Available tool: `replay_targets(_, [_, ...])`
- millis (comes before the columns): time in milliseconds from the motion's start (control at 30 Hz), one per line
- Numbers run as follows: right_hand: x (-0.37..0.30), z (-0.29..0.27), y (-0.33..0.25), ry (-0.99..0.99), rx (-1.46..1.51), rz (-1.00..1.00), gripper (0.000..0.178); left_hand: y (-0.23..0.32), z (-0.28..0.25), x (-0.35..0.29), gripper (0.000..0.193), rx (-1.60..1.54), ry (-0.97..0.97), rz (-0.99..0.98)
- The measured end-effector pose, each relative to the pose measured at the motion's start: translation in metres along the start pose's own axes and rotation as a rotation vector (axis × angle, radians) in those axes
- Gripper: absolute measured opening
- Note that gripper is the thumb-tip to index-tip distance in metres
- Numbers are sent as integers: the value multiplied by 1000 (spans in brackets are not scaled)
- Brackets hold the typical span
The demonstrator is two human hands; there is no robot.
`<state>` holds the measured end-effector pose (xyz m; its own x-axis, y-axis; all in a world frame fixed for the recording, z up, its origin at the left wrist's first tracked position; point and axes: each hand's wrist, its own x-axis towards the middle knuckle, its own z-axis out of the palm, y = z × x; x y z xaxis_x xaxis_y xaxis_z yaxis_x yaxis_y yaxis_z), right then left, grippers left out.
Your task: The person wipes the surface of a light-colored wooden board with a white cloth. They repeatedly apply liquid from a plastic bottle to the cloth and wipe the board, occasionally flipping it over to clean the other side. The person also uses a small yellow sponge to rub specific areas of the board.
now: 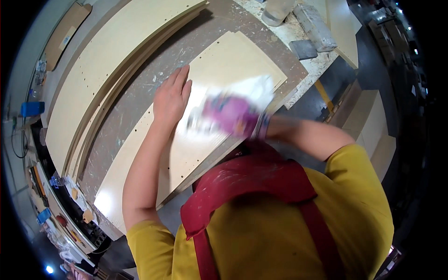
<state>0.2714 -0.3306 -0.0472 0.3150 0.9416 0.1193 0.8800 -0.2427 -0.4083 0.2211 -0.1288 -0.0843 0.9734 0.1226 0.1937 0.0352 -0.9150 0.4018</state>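
A pale curved wooden panel (228, 51) with small dark holes along its edges lies in front of me, on top of at least one more like it. My left hand (171, 100) is bare and rests flat on this panel, its fingers stretched out toward the far edge. My right hand (228, 114) wears a purple patterned glove and is smeared by motion. It presses a bunched white cloth (260, 91) onto the panel's surface, and the cloth sticks out beyond the glove on both sides. The glove's fingers cannot be made out singly.
A stack of similar curved panels (105, 63) stands at the left on the paint-marked brown table (140, 88). At the far right are a clear plastic cup (276, 13), a whitish long block (315, 28) and a dark grey block (303, 49). A blue box (32, 109) sits at the left rim.
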Motion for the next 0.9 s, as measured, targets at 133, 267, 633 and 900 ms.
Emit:
replay_targets(133, [3, -16, 12, 58, -140, 323, 17, -3, 3, -3, 43, -12, -23, -18])
replay_targets(267, [-9, 40, -47, -90, 97, -214, 17, -4, 4, 1, 44, -70, -15, -8])
replay_targets(633, [-1, 32, 9, 212, 172, -22, 23, -93, -83, -143, 33, 66, 27, -378])
replay_targets(900, [41, -16, 88, 144, 20, 446, 30, -86, -66, -135, 32, 0, 4, -390])
